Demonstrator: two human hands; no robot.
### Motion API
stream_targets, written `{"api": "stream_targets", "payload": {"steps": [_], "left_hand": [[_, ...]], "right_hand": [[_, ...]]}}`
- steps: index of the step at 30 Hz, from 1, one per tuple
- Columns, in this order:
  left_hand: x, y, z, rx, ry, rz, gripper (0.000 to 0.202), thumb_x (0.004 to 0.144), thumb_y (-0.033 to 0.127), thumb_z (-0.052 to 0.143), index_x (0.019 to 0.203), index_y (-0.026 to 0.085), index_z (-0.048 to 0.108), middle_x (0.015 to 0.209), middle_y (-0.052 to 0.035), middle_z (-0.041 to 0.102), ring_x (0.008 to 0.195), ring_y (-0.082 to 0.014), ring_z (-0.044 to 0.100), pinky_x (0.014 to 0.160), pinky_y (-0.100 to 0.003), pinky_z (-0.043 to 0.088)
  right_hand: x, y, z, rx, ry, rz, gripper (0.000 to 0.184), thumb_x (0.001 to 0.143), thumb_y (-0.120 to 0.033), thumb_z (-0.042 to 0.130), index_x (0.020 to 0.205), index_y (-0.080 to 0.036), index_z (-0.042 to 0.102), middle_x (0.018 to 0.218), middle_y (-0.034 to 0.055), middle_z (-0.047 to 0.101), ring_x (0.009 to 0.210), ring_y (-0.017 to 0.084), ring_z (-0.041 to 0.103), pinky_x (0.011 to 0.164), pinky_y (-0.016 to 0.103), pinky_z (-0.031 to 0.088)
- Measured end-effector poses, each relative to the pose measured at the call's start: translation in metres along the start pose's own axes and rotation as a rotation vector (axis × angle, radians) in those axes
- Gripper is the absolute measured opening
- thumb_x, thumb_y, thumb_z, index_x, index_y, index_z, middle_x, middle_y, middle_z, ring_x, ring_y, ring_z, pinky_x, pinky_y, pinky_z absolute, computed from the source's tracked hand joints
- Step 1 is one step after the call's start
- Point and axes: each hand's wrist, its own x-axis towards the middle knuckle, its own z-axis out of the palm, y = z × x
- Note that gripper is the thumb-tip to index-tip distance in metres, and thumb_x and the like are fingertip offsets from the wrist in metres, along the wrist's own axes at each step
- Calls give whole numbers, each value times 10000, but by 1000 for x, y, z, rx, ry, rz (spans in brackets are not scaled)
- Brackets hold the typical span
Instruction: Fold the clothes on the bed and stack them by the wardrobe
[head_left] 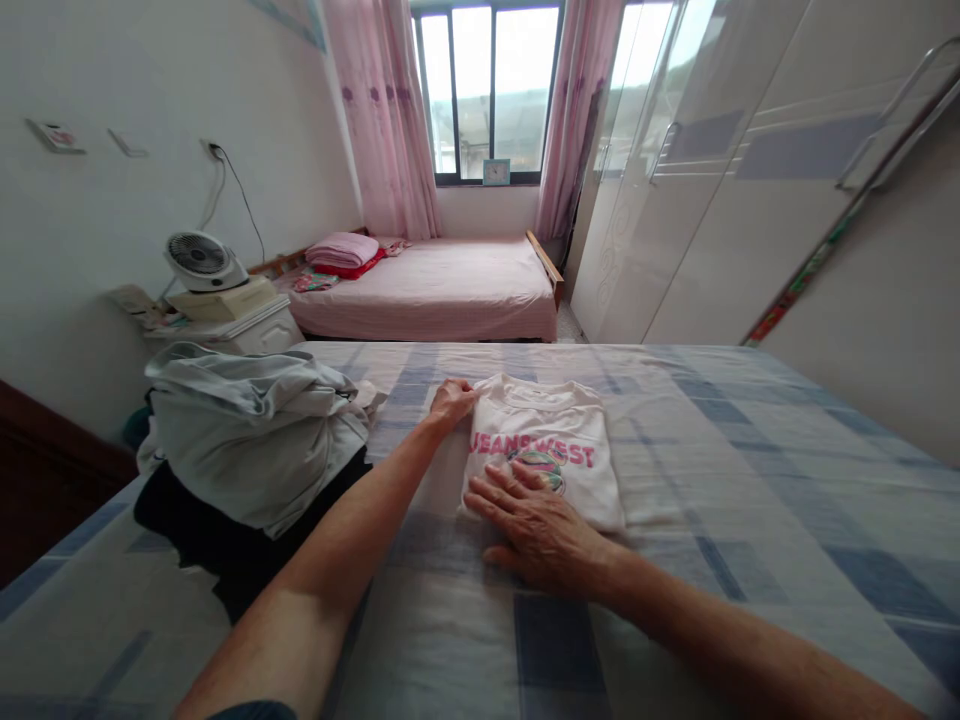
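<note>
A white T-shirt (pixel 540 415) with pink lettering and a round print lies folded into a neat rectangle on the bed, its collar toward the far side. At its far left corner, my left hand (pixel 453 400) pinches the edge of the fabric. My right hand (pixel 536 525) rests flat across the lower left part of the shirt, fingers spread, covering some of the round print.
To the left is a heap of grey and black clothes (pixel 247 430) on the checked bedsheet (pixel 712 450). Beyond stand a small fan (pixel 201 258) on a box, a pink bed (pixel 450 285) by the window, and a white wardrobe (pixel 705 200) on the right.
</note>
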Motion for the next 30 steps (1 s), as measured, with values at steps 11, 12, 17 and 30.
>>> {"api": "stream_targets", "payload": {"steps": [11,12,17,30], "left_hand": [[-62,16,-13,203,232,598,222,854,154,435,958,178,630,1048,-85,612,1026,-207,547,930,-339,426],[-76,15,-12,214,163,738,218,872,170,428,945,181,633,1043,-81,616,1024,-203,546,929,-343,434],[-123,-10,9,337,-109,882,569,894,488,432,1359,161,418,1407,-145,426,1329,-293,327,1070,-485,297],[-72,20,6,391,-51,809,462,940,357,348,1336,144,454,1472,-134,350,1378,-253,266,1119,-438,227]], "right_hand": [[-2,23,-42,156,218,69,439,963,-348,310,1363,-232,449,1435,53,430,1347,151,324,1110,354,252],[-1,35,-46,146,277,124,441,969,-338,283,1359,-225,454,1434,54,430,1350,153,319,1113,362,248],[7,106,-28,-22,113,136,488,965,-405,263,1393,-224,413,1493,71,315,1395,205,217,1128,457,165],[31,103,-18,-213,245,420,585,956,-416,192,1417,-95,355,1503,140,278,1395,230,215,1125,437,157]]}}
